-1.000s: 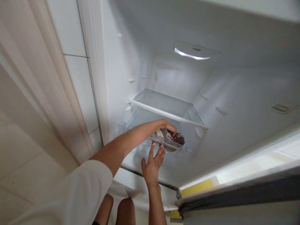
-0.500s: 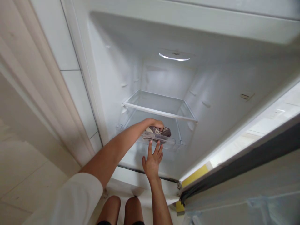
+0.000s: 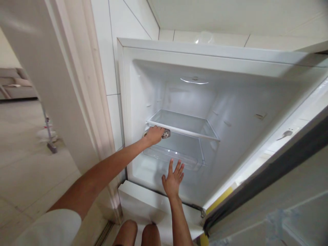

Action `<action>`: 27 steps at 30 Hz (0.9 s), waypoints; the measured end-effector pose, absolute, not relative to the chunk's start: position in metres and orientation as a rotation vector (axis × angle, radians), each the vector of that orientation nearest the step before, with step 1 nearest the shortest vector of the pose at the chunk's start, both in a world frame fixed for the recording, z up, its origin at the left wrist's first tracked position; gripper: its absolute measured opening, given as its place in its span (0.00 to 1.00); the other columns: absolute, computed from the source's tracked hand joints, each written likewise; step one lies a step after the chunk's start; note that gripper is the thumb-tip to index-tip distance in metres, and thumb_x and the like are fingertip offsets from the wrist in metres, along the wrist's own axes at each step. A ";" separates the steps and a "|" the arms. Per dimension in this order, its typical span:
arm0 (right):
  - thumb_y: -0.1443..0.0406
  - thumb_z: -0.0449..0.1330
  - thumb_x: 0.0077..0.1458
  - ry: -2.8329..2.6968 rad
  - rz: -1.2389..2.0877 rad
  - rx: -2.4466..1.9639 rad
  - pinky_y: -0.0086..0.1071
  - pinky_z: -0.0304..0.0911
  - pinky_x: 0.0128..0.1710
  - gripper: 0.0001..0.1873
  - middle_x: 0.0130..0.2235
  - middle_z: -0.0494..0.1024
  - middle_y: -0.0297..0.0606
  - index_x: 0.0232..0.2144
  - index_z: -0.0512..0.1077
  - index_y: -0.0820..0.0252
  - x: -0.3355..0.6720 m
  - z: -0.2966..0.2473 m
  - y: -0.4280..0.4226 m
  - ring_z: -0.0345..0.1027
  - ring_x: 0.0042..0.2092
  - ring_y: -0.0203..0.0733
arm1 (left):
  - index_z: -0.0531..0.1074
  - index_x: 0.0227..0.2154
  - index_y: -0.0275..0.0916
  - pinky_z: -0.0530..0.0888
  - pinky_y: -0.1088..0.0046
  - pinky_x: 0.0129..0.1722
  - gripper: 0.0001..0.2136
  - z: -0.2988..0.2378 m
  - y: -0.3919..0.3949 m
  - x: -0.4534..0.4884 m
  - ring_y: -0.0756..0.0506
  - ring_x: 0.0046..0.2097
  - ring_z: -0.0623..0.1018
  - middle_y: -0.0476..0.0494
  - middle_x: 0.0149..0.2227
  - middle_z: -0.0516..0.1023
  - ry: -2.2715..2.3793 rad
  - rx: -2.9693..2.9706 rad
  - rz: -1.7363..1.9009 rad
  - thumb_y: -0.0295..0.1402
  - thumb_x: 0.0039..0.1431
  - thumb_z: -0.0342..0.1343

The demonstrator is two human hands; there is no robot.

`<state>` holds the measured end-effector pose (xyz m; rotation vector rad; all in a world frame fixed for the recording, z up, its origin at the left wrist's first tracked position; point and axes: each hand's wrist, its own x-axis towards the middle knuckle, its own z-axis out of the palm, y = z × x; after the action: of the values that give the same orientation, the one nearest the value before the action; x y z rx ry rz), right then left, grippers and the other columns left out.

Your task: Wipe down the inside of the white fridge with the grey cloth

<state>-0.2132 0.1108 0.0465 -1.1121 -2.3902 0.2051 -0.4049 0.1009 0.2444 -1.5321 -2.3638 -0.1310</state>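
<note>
An open white refrigerator (image 3: 230, 102) fills the view. My left hand (image 3: 153, 134) is closed on a brown-and-cream patterned cloth (image 3: 166, 133) at the left end of the glass shelf's front edge (image 3: 183, 130). Only a small part of the cloth shows past my fingers. Below the shelf sits a clear plastic drawer (image 3: 173, 157), pulled partly out. My right hand (image 3: 173, 177) is open with fingers spread, fingertips at the drawer's front lip.
The fridge door (image 3: 271, 177) stands open at the right. A white tiled wall (image 3: 112, 68) and a door frame (image 3: 71, 95) are at the left, with a tiled floor (image 3: 23, 164) and a mop base (image 3: 51, 147) beyond. My knees (image 3: 140, 234) show at the bottom.
My left hand lifted the cloth out of the drawer and moved it up and left to the shelf's edge. The camera pulled back. My right hand stayed at the drawer's front.
</note>
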 end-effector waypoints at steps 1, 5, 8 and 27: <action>0.69 0.60 0.58 -2.402 0.219 -1.112 0.61 0.45 0.70 0.46 0.75 0.25 0.52 0.74 0.46 0.56 -0.213 0.047 0.111 0.15 0.75 0.64 | 0.70 0.59 0.36 0.72 0.54 0.56 0.20 0.241 0.095 -0.404 0.34 0.60 0.74 0.27 0.56 0.77 -2.302 -1.541 -0.129 0.25 0.67 0.47; 0.69 0.59 0.59 -2.416 0.216 -1.105 0.60 0.44 0.70 0.46 0.75 0.25 0.51 0.74 0.44 0.55 -0.211 0.049 0.113 0.16 0.75 0.63 | 0.72 0.58 0.39 0.68 0.51 0.58 0.20 0.234 0.081 -0.410 0.35 0.61 0.72 0.29 0.57 0.77 -2.132 -1.625 -0.103 0.26 0.70 0.44; 0.69 0.59 0.58 -2.422 0.194 -1.123 0.61 0.45 0.70 0.48 0.75 0.25 0.51 0.74 0.42 0.54 -0.211 0.049 0.113 0.18 0.75 0.64 | 0.75 0.55 0.35 0.68 0.53 0.54 0.18 0.235 0.083 -0.421 0.34 0.58 0.74 0.26 0.55 0.78 -2.120 -1.620 -0.081 0.25 0.68 0.46; 0.69 0.55 0.58 -2.297 0.009 -0.932 0.65 0.49 0.68 0.48 0.76 0.27 0.44 0.75 0.41 0.50 -0.206 0.019 0.126 0.20 0.76 0.62 | 0.75 0.52 0.35 0.64 0.50 0.63 0.15 0.220 0.188 -0.493 0.35 0.60 0.73 0.32 0.54 0.78 -2.257 -1.345 -0.370 0.35 0.66 0.56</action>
<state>-0.2063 0.1256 0.0187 -0.9319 -2.2968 0.0087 -0.4932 0.1877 0.2204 -1.3455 -2.2572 -0.3701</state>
